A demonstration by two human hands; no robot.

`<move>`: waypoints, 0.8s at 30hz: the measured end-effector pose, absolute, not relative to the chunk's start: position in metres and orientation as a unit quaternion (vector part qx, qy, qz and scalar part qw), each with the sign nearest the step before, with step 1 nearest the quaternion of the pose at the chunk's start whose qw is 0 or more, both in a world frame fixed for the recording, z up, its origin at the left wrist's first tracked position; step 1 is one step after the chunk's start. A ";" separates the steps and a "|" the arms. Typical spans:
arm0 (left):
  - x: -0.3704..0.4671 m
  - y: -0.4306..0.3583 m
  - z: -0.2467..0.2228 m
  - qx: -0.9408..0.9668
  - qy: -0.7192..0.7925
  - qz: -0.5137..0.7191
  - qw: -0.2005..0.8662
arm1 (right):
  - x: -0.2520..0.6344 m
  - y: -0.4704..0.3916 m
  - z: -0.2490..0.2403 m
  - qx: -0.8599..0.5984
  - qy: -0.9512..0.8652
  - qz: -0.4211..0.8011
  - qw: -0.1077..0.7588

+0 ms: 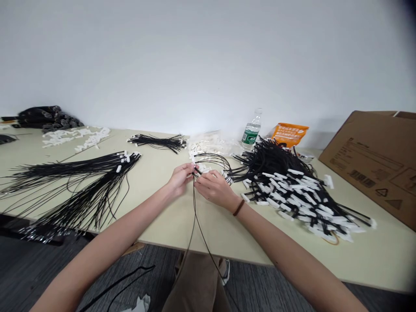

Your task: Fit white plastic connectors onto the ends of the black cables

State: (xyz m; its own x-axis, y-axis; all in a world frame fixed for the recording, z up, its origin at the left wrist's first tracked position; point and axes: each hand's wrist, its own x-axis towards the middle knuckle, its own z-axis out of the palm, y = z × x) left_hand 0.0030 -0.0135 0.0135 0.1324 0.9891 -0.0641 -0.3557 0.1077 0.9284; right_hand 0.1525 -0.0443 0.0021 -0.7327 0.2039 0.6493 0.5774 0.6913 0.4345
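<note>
Near the middle of the pale table [162, 225], my left hand [182, 177] has its fingers closed on the end of a thin black cable [194, 203]. My right hand [215, 187] pinches a short black piece of the cable end just beside it, and the two hands nearly touch. Two thin strands hang from between the hands over the table's front edge. Behind my right hand, looped black cables [224, 161] lie by small white connectors [203, 167]. The fine details between my fingertips are too small to make out.
A large heap of black cables with white connectors [302, 195] lies right, black cable bundles [94, 186] left, and another bundle [159, 141] behind. Further back are a clear bag of white parts [211, 143], a bottle [251, 130] and an orange packet [290, 133]. A cardboard box [373, 160] stands far right.
</note>
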 end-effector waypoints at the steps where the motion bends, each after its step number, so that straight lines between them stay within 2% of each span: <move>1: 0.003 -0.014 0.014 0.406 0.390 0.530 0.635 | 0.152 -0.044 0.002 -0.224 -0.874 -0.320 0.288; 7: 0.003 -0.014 0.014 0.399 0.388 0.531 0.639 | 0.152 -0.042 0.000 -0.209 -0.885 -0.308 0.280; 10: 0.003 -0.012 0.014 0.400 0.390 0.530 0.638 | 0.155 -0.041 0.003 -0.226 -0.890 -0.242 0.313; 14: 0.001 -0.010 0.013 0.407 0.394 0.537 0.626 | 0.161 -0.041 0.015 -0.283 -0.828 -0.010 0.484; 19: 0.000 -0.009 0.011 0.396 0.425 0.552 0.598 | 0.177 -0.032 0.037 -0.279 -0.553 0.335 0.711; 21: 0.000 -0.009 0.011 0.392 0.433 0.554 0.593 | 0.189 -0.025 0.044 -0.250 -0.460 0.379 0.763; 24: 0.001 -0.009 0.010 0.394 0.434 0.550 0.595 | 0.202 -0.020 0.048 -0.280 -0.431 0.329 0.792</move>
